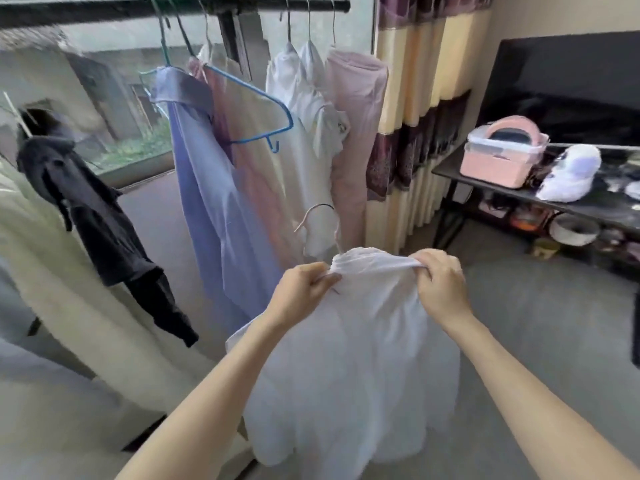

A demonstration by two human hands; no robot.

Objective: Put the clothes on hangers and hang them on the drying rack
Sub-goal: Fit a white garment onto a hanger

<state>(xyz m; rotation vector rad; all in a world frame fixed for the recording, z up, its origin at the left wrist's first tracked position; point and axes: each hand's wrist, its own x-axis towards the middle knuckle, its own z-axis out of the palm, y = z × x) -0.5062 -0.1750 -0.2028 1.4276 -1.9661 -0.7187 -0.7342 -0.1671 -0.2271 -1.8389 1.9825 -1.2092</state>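
- A white shirt [349, 358] is gripped at its collar by the left hand [304, 292] and right hand [440, 282], below the rack's bar [173, 10].
- Its hanger [322, 220] could be tipped loose if one shoulder slips.

Home living room: black drying rail [104, 12] hung with shirts at window, purple-and-cream patterned curtain [408, 98], dark flat television [571, 74], grey carpeted floor [554, 323].
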